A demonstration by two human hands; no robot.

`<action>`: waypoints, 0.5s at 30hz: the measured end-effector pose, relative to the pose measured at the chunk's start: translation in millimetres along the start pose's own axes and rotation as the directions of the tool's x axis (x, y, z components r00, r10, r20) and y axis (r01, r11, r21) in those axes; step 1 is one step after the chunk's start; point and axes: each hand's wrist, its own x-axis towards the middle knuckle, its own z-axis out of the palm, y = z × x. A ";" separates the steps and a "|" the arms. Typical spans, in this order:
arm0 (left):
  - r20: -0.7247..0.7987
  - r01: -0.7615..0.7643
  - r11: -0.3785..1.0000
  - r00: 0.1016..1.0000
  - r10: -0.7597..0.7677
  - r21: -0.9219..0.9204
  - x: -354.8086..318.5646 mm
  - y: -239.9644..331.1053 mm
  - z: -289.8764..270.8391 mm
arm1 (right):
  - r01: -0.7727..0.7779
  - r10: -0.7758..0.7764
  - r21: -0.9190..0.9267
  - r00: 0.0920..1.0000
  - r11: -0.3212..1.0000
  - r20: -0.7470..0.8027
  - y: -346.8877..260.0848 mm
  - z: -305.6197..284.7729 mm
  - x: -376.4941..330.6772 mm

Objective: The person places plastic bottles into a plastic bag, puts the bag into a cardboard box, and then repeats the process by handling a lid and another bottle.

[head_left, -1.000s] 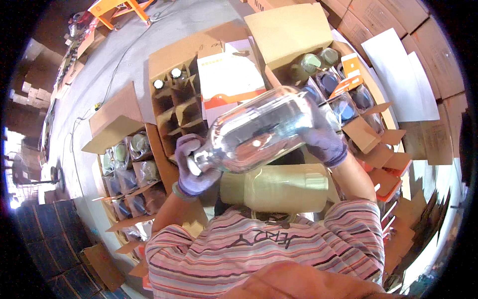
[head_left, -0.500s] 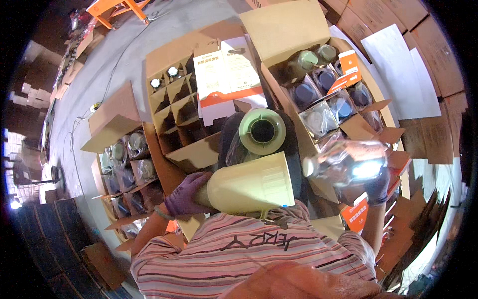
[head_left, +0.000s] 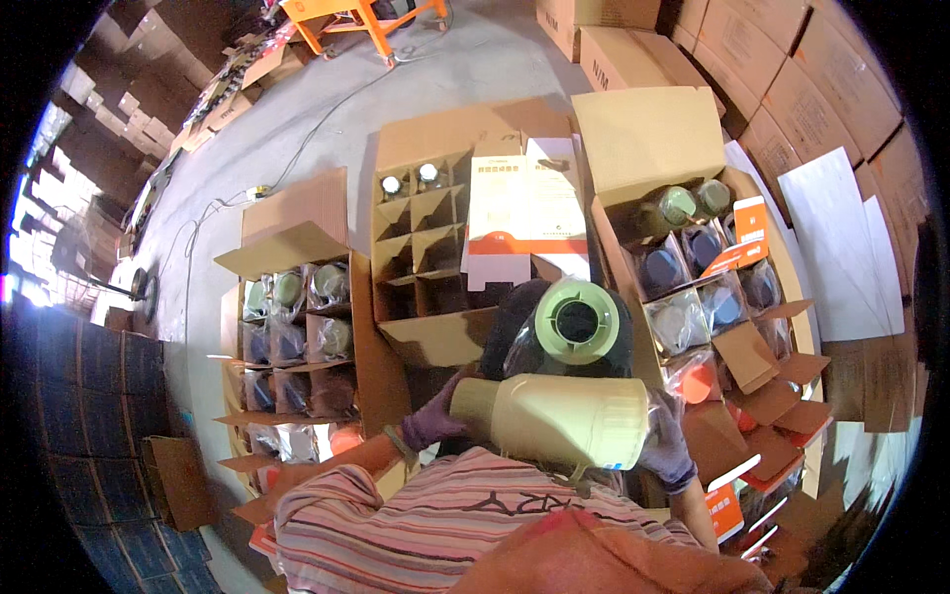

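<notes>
My left hand (head_left: 435, 418), in a purple glove, is wrapped round the narrower end of a cream flask shell (head_left: 559, 421) lying sideways over my lap. At the shell's wide end, my gloved right hand (head_left: 671, 450) is cupped against the rim. A sliver of a clear bottle-shaped piece (head_left: 663, 404) shows between that hand and the rim; the rest of it is hidden. Just beyond the shell, a pale green flask part (head_left: 577, 323) with a round dark opening stands between my knees, clear plastic film beside it.
Partitioned cartons stand ahead: a left carton (head_left: 358, 327) and a right carton (head_left: 614, 238) hold several wrapped flasks, and a middle carton (head_left: 435, 342) has two white-capped items. A printed box (head_left: 524, 203) lies across the middle one. Stacked boxes (head_left: 802, 109) line the right side.
My right hand has brought the clear bottle-shaped piece leftward to the shell's wide end, where most of it is out of sight. The view has shifted, so the cartons appear lower and further right.
</notes>
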 end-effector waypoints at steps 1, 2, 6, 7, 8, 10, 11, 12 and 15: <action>-0.013 -0.063 0.998 0.998 0.063 0.015 -1.9 -6.4 -0.8 | 0.052 -0.032 -0.342 0.998 0.938 0.062 -17.3 -2.8 3.0; -0.005 0.101 0.993 0.995 -0.101 -0.054 -2.3 18.8 8.6 | -0.059 0.075 -0.220 0.995 0.974 0.067 -20.1 -3.1 4.1; 0.008 0.028 0.999 1.000 -0.028 -0.039 0.2 6.0 4.3 | -0.273 0.252 0.157 0.957 0.949 0.143 -16.6 2.7 2.2; 0.025 0.015 1.000 1.000 -0.014 -0.027 0.5 7.9 1.3 | -0.266 0.236 0.221 0.959 0.938 0.155 -14.8 4.3 2.4; 0.040 0.009 1.000 0.999 -0.008 -0.021 -1.0 8.4 0.4 | -0.243 0.209 0.219 0.964 0.945 0.166 -16.8 4.5 2.3; 0.043 -0.024 1.000 0.999 0.023 0.015 -0.9 8.1 -0.3 | -0.194 0.155 0.219 0.970 0.956 0.185 -25.9 3.4 0.9; 0.043 -0.037 0.999 0.998 0.036 0.030 -3.0 5.9 2.0 | -0.173 0.130 0.219 0.972 0.960 0.197 -30.7 1.9 -1.1; 0.005 -0.042 0.999 0.999 0.042 0.020 -4.4 -0.8 1.6 | -0.127 0.106 0.098 0.975 0.987 0.195 -36.9 0.3 -1.4; -0.070 0.014 0.993 0.997 -0.022 -0.119 -5.2 -9.7 9.2 | -0.124 0.124 -0.011 0.976 0.992 0.178 -44.5 -1.7 -3.7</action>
